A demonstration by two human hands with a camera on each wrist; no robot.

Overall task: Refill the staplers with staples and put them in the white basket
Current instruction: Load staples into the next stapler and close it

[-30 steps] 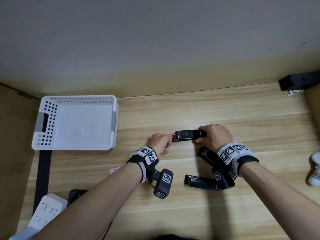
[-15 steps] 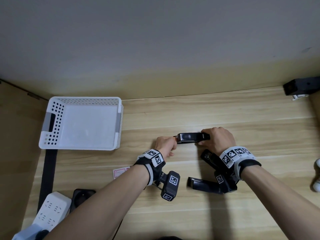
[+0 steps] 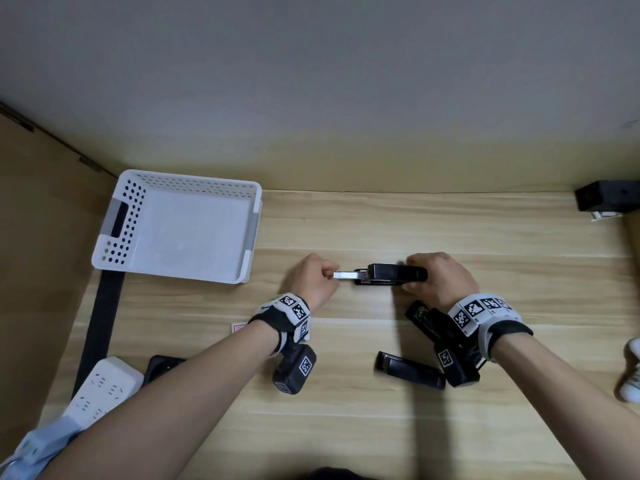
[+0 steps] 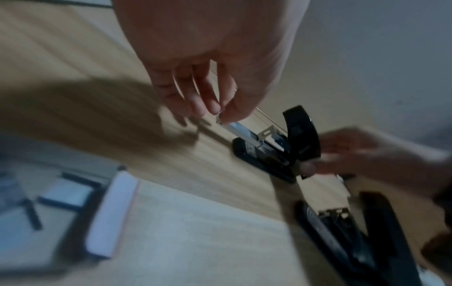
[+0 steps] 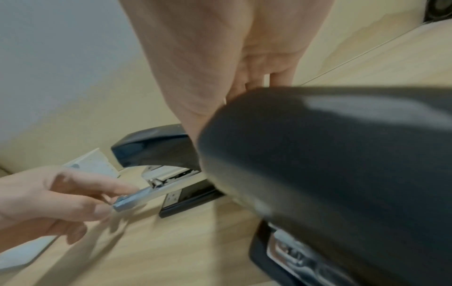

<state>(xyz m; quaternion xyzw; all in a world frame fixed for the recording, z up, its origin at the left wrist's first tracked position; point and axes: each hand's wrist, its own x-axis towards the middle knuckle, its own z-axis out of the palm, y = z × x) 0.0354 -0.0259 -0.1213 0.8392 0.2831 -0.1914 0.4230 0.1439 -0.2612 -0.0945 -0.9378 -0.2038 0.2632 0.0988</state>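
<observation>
A black stapler [image 3: 391,273] lies mid-table with its top lifted [image 4: 303,133]. My right hand [image 3: 415,275] grips its rear end. A silver metal strip [image 3: 346,274] sticks out of its front. My left hand [image 3: 330,273] pinches the strip's free end between thumb and fingertips [image 4: 215,108]. I cannot tell whether the strip is staples or the magazine rail. Two more black staplers lie nearer me: one open [image 3: 420,318] under my right wrist, one [image 3: 408,370] closer still. The white basket [image 3: 114,233] stands empty at the back left.
A small pink-and-white box [image 3: 238,328] peeks out beside my left wrist. A white power strip [image 3: 100,389] and a black plug [image 3: 162,367] lie at the front left. A black block [image 3: 609,199] sits in the far right corner. The wall runs right behind the table.
My left hand has moved left from the stapler's front, and the silver strip now shows between it and the stapler. My right hand stays on the stapler's rear.
</observation>
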